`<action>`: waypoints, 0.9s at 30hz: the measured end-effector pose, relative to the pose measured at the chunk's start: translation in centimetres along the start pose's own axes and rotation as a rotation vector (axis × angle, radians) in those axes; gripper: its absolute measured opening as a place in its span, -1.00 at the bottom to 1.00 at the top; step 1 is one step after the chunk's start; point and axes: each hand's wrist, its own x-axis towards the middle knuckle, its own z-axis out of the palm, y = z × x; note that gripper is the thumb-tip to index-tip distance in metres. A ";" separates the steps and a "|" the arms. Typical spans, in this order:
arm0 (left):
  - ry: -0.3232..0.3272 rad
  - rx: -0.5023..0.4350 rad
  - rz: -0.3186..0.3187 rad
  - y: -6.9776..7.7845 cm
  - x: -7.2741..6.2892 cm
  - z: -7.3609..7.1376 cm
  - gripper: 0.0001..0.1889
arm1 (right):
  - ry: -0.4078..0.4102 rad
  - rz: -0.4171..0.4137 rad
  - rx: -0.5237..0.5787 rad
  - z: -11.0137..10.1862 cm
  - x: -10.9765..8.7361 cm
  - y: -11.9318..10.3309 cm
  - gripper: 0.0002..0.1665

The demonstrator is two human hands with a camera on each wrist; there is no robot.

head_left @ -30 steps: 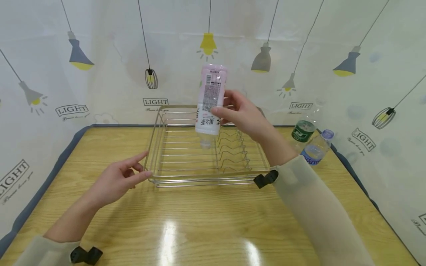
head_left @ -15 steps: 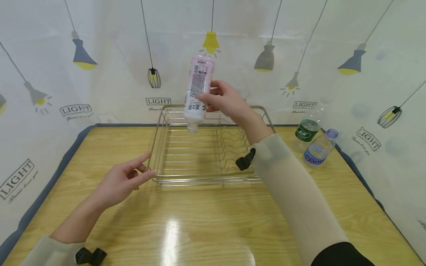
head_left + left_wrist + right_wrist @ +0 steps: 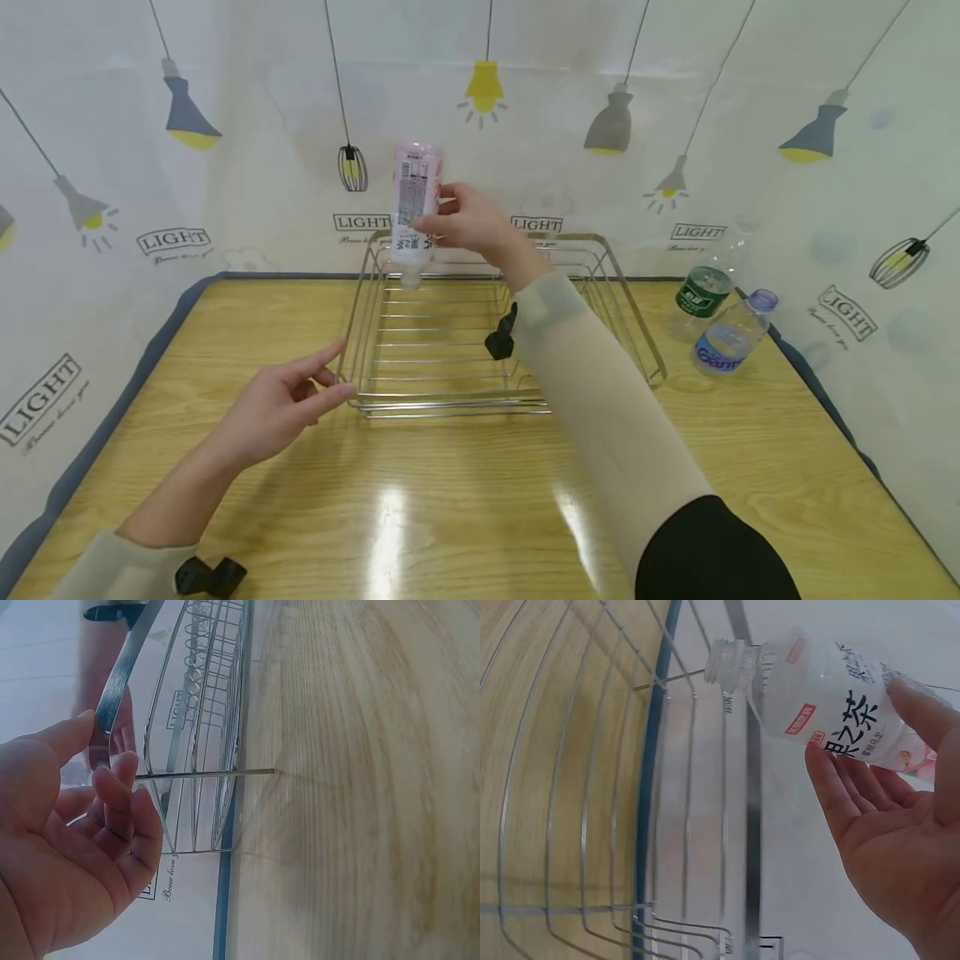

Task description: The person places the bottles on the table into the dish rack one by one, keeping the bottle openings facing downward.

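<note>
An upside-down plastic drink bottle point(image 3: 415, 183), with a pink and white label, is held by my right hand point(image 3: 472, 221) over the back left part of a wire dish rack point(image 3: 450, 406). In the right wrist view, the bottle's uncapped neck point(image 3: 731, 666) points toward the rack wires point(image 3: 547, 847), with thumb and fingers on either side of its body. My left hand point(image 3: 277, 408) pinches the rack's front left corner. The left wrist view shows the thumb point(image 3: 71, 735) against the flat metal rim point(image 3: 124, 671) and the other fingers curled below.
Right of the rack stand a clear bottle with a green label point(image 3: 703, 292) and a shorter bottle with a blue label point(image 3: 727, 342). The wooden table point(image 3: 300, 517) meets a lamp-patterned sheet point(image 3: 262, 125) at the back and sides.
My right hand has carried the upside-down bottle left across the rack, the forearm now crossing its right part. The left hand stays at the corner.
</note>
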 end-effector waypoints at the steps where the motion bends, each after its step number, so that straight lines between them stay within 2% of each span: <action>1: 0.002 0.001 0.001 0.0 0.0 0.0 -0.23 | -0.002 0.010 -0.008 0.3 0.3 0.2 -0.05; 8: 0.003 -0.025 -0.003 0.2 0.0 0.2 -0.24 | -0.039 0.054 -0.027 2.2 1.8 1.5 -0.07; 15: 0.001 -0.037 0.006 0.3 0.0 0.3 -0.25 | -0.080 0.080 -0.033 3.5 2.2 2.2 -0.07; 27: 0.012 -0.015 -0.010 0.0 -0.1 -0.2 -0.25 | -0.057 0.105 -0.058 4.6 2.9 3.2 -0.12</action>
